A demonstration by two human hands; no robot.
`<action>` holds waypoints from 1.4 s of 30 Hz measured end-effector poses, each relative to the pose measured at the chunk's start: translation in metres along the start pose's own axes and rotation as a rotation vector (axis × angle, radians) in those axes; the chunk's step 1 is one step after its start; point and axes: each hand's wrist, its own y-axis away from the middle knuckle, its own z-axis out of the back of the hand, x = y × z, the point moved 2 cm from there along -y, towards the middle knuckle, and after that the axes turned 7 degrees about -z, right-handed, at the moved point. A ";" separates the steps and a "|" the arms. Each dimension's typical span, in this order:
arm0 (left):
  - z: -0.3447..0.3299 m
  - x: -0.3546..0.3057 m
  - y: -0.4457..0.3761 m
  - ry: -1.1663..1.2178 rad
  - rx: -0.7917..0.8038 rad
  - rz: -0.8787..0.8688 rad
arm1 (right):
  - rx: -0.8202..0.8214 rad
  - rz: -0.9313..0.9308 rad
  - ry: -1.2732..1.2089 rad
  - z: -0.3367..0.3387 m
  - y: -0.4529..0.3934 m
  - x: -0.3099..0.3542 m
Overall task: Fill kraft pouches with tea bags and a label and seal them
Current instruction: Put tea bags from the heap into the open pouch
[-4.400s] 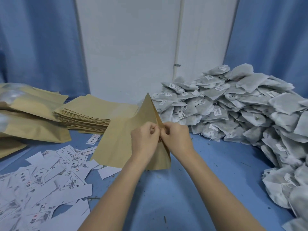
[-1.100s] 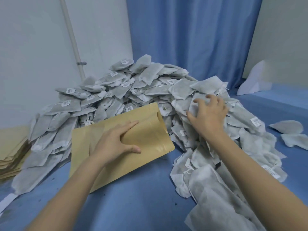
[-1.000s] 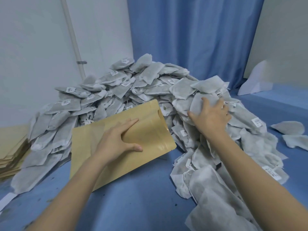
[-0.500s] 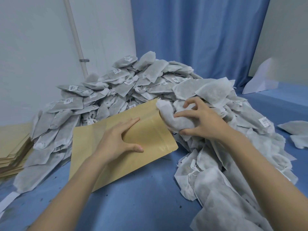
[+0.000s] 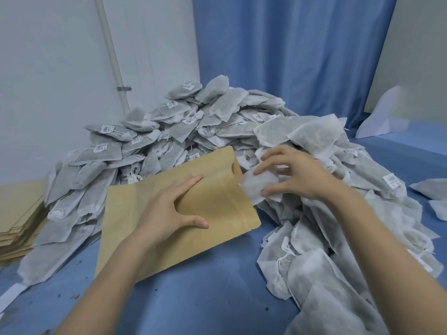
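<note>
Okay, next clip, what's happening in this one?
A person is packing tea bags into a kraft pouch on a blue table. The left hand lies flat on the pouch, steadying it. The right hand pinches a tea bag at the pouch's open mouth, beside the big tea bag pile. It isn't inside yet.

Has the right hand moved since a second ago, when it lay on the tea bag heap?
Yes. The right hand has come off the heap toward the kraft pouch mouth, now holding a tea bag there.
</note>
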 end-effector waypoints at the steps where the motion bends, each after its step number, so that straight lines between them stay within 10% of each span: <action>1: -0.003 -0.003 0.001 -0.015 0.008 -0.012 | -0.002 -0.007 -0.030 -0.010 -0.004 0.005; 6: -0.010 -0.011 0.003 -0.024 -0.038 -0.055 | 0.007 -0.112 0.180 -0.064 -0.025 0.023; 9: -0.009 -0.010 0.000 0.015 -0.055 -0.032 | 0.203 -0.153 -0.178 -0.071 -0.024 0.021; 12: -0.010 -0.006 -0.003 0.013 -0.069 0.002 | -0.205 -0.196 -0.402 -0.059 -0.024 0.000; 15: -0.012 -0.002 -0.006 -0.007 -0.080 0.023 | -0.613 -0.310 0.034 -0.045 -0.025 -0.028; 22: -0.020 0.001 -0.007 -0.040 -0.071 0.021 | -0.573 -0.421 0.443 -0.051 -0.042 -0.047; 27: -0.015 0.002 -0.011 -0.031 -0.110 0.030 | -0.917 -0.323 -0.066 -0.042 -0.024 -0.028; 34: -0.008 -0.002 -0.011 0.011 -0.158 0.018 | -0.554 -0.446 -0.926 -0.030 -0.014 -0.022; 42: -0.009 -0.009 -0.011 0.064 -0.131 -0.018 | -0.199 -0.389 -0.698 -0.058 -0.016 -0.003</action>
